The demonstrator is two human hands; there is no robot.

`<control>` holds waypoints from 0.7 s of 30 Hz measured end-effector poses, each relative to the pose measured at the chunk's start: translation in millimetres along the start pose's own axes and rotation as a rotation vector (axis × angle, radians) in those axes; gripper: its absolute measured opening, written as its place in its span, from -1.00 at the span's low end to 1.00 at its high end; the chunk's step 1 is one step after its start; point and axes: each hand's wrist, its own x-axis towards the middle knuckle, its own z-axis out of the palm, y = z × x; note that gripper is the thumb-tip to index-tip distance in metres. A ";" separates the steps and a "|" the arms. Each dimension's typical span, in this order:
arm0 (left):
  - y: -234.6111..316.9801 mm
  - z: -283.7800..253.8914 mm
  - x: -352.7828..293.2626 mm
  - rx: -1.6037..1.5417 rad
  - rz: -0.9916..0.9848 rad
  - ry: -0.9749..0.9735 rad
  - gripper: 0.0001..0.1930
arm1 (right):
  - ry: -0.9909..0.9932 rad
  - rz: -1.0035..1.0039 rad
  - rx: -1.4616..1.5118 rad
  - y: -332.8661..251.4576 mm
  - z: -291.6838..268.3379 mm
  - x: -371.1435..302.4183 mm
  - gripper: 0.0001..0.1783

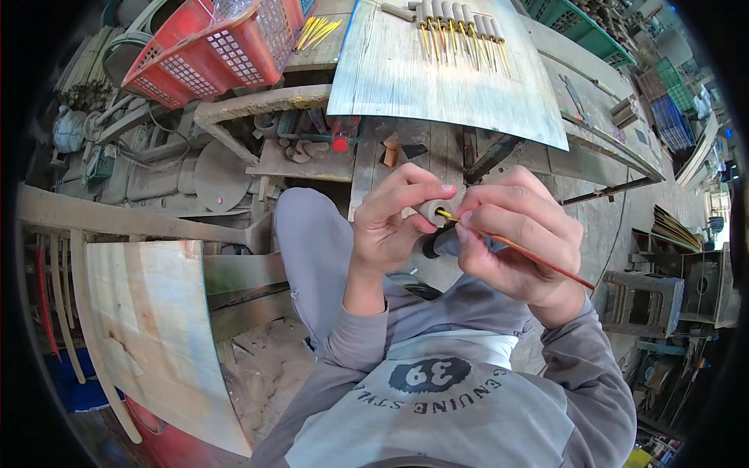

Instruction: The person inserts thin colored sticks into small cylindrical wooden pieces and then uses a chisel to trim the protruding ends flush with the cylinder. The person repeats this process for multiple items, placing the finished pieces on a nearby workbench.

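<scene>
My left hand (pixel 386 226) grips a short grey-brown cylinder (pixel 427 210) between thumb and fingers, with its open end turned to the right. The fingers of my right hand (pixel 527 234) pinch a thin stick (pixel 546 265), yellow toward the cylinder and red-orange along the rest. Its yellow end sits at the dark hole in the cylinder; how deep it reaches I cannot tell. On the board ahead lies a row of several similar grey cylinders (pixel 460 14) with thin yellow and reddish sticks (pixel 476 47) coming out toward me.
A pale, worn board (pixel 437 93) covers the bench ahead. Left of it are a red plastic basket (pixel 226 58) and a bundle of loose yellow sticks (pixel 316 33). A red-capped bottle (pixel 343 134) stands underneath. Another pale board (pixel 156 312) leans at my left.
</scene>
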 end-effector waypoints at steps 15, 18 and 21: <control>13.0 -9.0 9.2 0.369 0.047 -0.120 -0.69 | 0.019 0.089 0.007 5.8 6.0 -5.1 -0.74; 15.4 -10.9 7.8 0.456 0.035 -0.157 -0.71 | 0.029 0.109 0.029 6.1 7.1 -6.4 -0.75; 18.0 -9.6 8.8 0.544 0.046 -0.171 -0.70 | 0.027 0.118 0.042 8.3 7.5 -7.5 -0.75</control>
